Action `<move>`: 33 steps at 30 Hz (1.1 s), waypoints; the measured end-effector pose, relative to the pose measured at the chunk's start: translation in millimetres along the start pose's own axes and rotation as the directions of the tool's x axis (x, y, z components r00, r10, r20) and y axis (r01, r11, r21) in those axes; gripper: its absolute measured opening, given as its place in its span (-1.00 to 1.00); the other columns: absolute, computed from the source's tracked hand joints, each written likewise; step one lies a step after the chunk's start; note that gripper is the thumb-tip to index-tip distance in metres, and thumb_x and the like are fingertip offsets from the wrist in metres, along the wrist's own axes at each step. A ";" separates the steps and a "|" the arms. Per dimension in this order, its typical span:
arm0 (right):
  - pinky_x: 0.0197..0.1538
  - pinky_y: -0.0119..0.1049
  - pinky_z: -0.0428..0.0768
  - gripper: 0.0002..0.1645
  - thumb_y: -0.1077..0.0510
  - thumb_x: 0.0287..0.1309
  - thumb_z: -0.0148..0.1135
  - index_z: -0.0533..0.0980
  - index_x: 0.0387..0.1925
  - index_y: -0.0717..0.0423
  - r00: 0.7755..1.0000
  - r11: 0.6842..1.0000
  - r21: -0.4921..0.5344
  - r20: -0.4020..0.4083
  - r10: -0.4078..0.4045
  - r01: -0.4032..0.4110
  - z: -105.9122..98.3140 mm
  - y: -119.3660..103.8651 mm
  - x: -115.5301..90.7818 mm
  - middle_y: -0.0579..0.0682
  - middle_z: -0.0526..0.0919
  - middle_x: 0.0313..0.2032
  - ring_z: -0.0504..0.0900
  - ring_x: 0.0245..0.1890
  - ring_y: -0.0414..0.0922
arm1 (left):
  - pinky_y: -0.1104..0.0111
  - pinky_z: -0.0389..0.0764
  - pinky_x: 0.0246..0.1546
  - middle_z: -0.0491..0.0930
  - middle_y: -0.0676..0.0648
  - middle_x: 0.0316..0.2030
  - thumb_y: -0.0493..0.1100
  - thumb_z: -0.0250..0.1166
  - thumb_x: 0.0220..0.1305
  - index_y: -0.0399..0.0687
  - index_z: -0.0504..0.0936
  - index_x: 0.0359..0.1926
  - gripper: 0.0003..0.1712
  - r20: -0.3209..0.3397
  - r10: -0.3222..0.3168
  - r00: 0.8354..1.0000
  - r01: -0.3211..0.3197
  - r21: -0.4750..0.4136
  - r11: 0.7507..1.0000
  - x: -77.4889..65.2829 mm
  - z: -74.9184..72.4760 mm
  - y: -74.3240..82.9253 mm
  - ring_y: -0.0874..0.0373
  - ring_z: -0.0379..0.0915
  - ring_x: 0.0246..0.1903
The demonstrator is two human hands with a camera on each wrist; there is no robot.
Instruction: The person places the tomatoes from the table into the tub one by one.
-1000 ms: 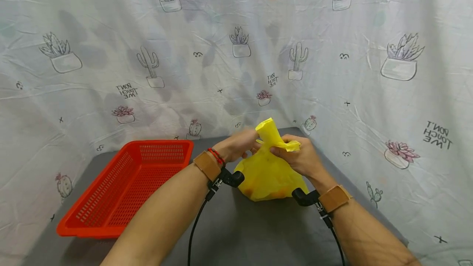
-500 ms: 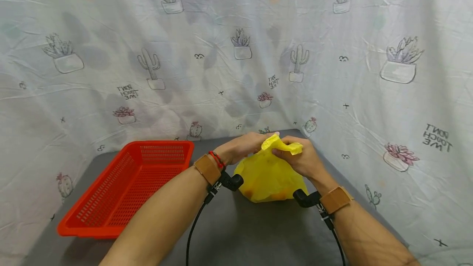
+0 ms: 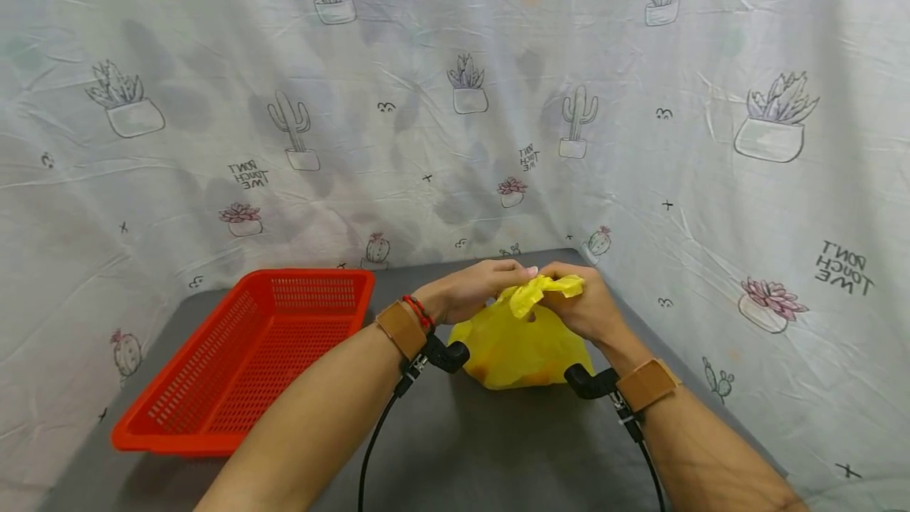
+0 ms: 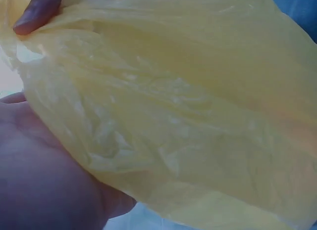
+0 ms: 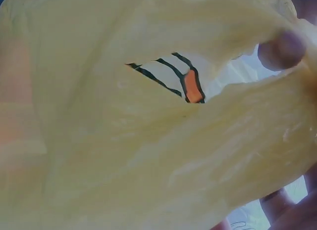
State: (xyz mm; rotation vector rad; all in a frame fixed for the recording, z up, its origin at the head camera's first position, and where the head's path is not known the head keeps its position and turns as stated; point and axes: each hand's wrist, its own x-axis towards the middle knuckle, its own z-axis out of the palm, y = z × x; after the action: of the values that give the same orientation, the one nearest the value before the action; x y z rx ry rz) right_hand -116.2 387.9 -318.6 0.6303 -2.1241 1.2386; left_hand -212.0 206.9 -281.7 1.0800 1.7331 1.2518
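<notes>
A yellow plastic bag [image 3: 526, 346] stands on the grey table, its crumpled top [image 3: 528, 296] bunched between my hands. Orange-toned contents show faintly through its lower part. My left hand [image 3: 465, 291] holds the bunched top from the left, thumb laid along it and other fingers mostly hidden behind the bag. From the right, my right hand [image 3: 586, 306] grips the top, with a short yellow end poking out over it. Bag film [image 4: 173, 121] fills most of the left wrist view. Through a gap in the film [image 5: 124, 151], the right wrist view shows black lines and an orange patch.
A red perforated plastic basket [image 3: 249, 370] stands on the left of the grey table [image 3: 498, 457], beside my left forearm. A cactus-print curtain [image 3: 426, 141] hangs behind and along the right side. Black cables run from both wrist cameras.
The upright rolled end of the bag has folded down and now lies crumpled towards me. My left hand has moved right, bringing its thumb close to my right hand, which stays in place.
</notes>
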 end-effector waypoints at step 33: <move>-0.25 -0.32 0.58 -0.83 0.36 0.14 0.19 0.62 -0.26 0.41 0.885 0.888 0.025 -0.073 0.460 -0.459 1.1 -9.1 6.1 0.04 0.66 -0.34 0.53 -0.31 -0.08 | 0.08 0.08 -0.05 0.57 0.05 -0.30 -0.16 0.37 0.17 0.07 0.63 -0.06 -0.71 -0.326 0.515 0.793 -0.101 0.762 0.639 -2.0 26.1 -25.6 0.16 0.25 -0.28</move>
State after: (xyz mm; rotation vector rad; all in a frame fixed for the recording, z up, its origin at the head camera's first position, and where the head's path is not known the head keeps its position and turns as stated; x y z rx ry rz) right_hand -114.8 382.2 -309.3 0.0675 -2.2791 1.4884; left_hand -193.1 209.8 -313.0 1.6730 2.6909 1.1484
